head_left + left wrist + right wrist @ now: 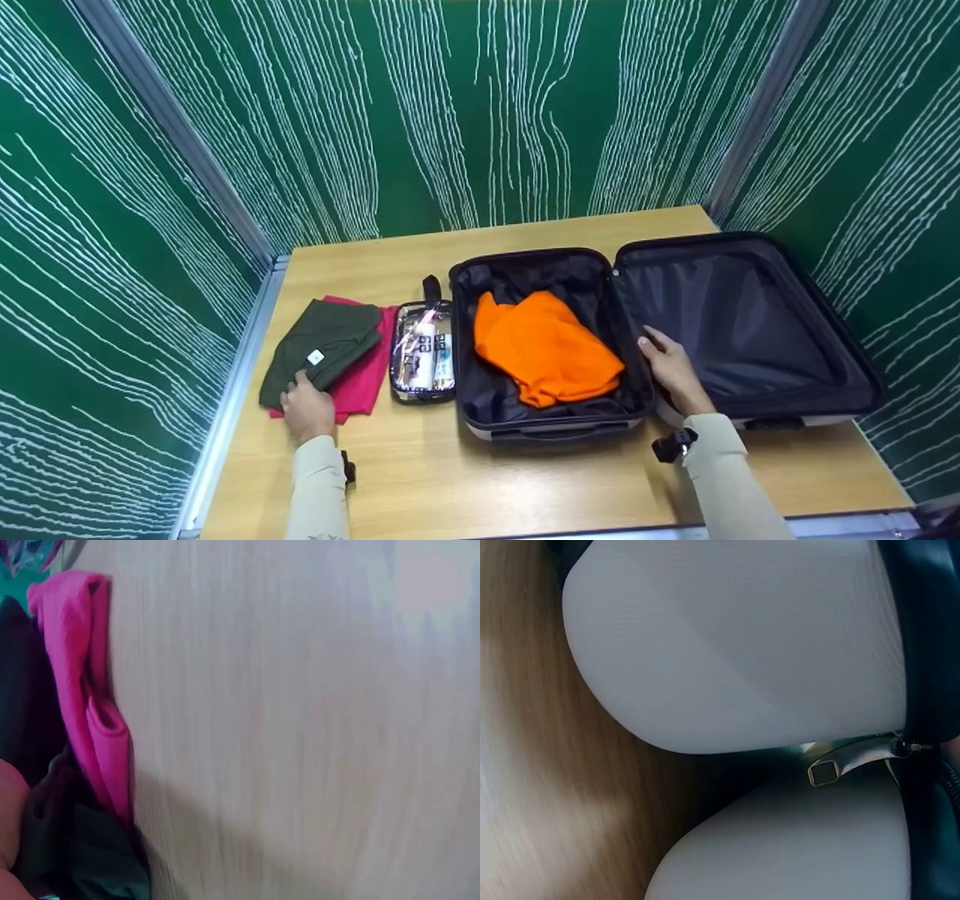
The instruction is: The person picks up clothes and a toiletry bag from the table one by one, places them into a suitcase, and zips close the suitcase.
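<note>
On the left, a folded dark green garment [319, 334] with a white tag lies over a pink-red cloth [367, 379]. My left hand [307, 409] grips the green garment's near edge, its fingers curled there; the left wrist view has the hand [10, 814] beside bunched dark fabric [82, 840]. An open suitcase [555, 427] holds a crumpled orange garment [544, 349] in its left half. Over the gap between the halves is my right hand [675, 375], fingers loosely extended, nothing held. A zipper pull [847, 761] and pale shell [735, 645] fill the right wrist view.
Between the clothes and the suitcase lies a clear toiletry bag [424, 352] with bottles inside and a black strap. The suitcase lid [735, 322] lies folded open to the right. Green walls [480, 112] with white lines enclose the wooden table [480, 495].
</note>
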{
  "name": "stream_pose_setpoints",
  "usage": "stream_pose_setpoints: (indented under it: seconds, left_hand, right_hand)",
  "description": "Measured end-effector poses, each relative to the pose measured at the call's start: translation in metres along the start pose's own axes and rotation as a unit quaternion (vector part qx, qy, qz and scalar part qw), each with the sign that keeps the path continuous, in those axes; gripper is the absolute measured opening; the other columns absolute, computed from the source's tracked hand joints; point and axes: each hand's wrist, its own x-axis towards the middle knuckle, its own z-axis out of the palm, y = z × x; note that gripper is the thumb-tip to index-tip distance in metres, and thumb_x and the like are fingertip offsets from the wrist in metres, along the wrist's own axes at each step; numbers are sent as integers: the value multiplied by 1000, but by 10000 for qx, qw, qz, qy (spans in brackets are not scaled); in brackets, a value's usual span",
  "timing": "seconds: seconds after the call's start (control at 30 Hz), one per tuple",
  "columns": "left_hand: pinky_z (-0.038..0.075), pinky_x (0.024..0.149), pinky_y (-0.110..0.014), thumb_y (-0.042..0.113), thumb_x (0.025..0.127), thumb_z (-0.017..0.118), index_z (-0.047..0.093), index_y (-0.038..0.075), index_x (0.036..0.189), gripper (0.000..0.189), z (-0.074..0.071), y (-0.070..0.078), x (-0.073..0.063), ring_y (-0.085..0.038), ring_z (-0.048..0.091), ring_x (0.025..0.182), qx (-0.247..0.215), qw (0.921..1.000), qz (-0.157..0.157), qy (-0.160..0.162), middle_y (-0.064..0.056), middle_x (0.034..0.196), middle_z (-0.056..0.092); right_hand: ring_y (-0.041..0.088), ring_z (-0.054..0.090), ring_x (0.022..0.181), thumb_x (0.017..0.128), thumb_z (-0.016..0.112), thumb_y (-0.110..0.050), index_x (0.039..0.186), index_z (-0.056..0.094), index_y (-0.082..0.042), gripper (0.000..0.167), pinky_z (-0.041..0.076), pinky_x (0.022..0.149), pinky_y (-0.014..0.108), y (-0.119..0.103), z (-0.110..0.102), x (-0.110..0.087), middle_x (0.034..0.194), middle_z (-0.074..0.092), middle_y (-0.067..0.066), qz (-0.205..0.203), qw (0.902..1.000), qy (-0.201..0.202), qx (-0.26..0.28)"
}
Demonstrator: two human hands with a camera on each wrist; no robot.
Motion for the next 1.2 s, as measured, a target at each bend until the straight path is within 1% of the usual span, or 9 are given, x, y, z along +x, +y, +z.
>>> stream_pose_setpoints:
  seconds: [0.17, 0.3, 0.47, 0.57, 0.83, 0.93, 1.0, 1.1, 1.2]
  left_hand:
    - [45, 100, -66, 5, 91, 52, 50, 2, 140, 50, -6, -7, 2, -55, 54, 123, -443, 9985, -299, -130, -34, 131, 60]
    - [45, 101, -66, 11, 93, 49, 50, 1, 142, 50, -10, -10, 5, -57, 53, 125, -546, 9966, -507, -353, -37, 133, 58]
    - [45, 104, -65, 16, 94, 47, 58, -2, 137, 48, -17, -11, 11, -55, 54, 127, -530, 9961, -422, -563, -34, 135, 59]
    - [45, 104, -64, 13, 93, 47, 61, -2, 133, 45, -20, -11, 15, -54, 56, 127, -496, 9963, -359, -603, -33, 134, 61]
    - [43, 105, -63, 3, 88, 47, 66, -4, 121, 38, -23, -6, 19, -55, 57, 121, -379, 9982, -254, -384, -36, 122, 64]
    - [42, 105, -64, 2, 88, 48, 64, -3, 124, 39, -23, -4, 20, -55, 55, 121, -436, 9978, -301, -394, -35, 122, 61]
    - [42, 106, -64, 3, 89, 49, 60, -2, 130, 43, -22, -3, 20, -56, 54, 124, -466, 9972, -352, -462, -35, 126, 59]
    - [41, 109, -63, 3, 89, 50, 54, -2, 138, 50, -19, -4, 21, -56, 51, 127, -446, 9970, -366, -518, -35, 131, 55]
    - [40, 110, -61, 4, 89, 53, 50, -4, 142, 53, -16, -5, 20, -56, 49, 128, -388, 9971, -386, -533, -36, 134, 52]
  right_hand:
    - [41, 22, 156, 110, 39, -38, 164, 20, -10, 63, 22, 126, 53, 0, -1, -1, 168, 22, 23, 34, 9999, -57, -113]
    - [42, 22, 155, 110, 39, -38, 164, 20, -10, 63, 23, 126, 53, 0, -1, -1, 168, 22, 23, 0, 9999, -38, -123]
    - [42, 24, 155, 111, 38, -37, 164, 20, -10, 63, 24, 126, 52, 2, -1, 0, 167, 23, 24, -25, 10000, -25, -63]
    - [41, 26, 154, 111, 39, -37, 163, 20, -9, 62, 25, 126, 52, 2, -1, 0, 167, 24, 24, -72, 10000, -19, -20]
    - [42, 25, 154, 110, 40, -36, 162, 24, -7, 62, 23, 126, 52, 3, -1, 1, 166, 26, 24, -201, 9998, 23, -85]
    - [41, 25, 154, 110, 41, -37, 162, 24, -8, 62, 23, 126, 52, 3, -1, 1, 167, 26, 24, -201, 9998, 11, -76]
    - [41, 25, 155, 110, 41, -37, 163, 23, -8, 63, 23, 126, 52, 3, -1, 1, 167, 25, 24, -183, 9998, 0, -69]
    - [40, 24, 155, 110, 40, -37, 163, 21, -10, 63, 22, 127, 52, 2, -1, 1, 167, 24, 23, -82, 10000, -41, -16]
    - [41, 22, 156, 111, 39, -37, 164, 19, -10, 63, 21, 127, 52, 1, 0, 1, 168, 23, 23, 21, 10000, -81, 1]
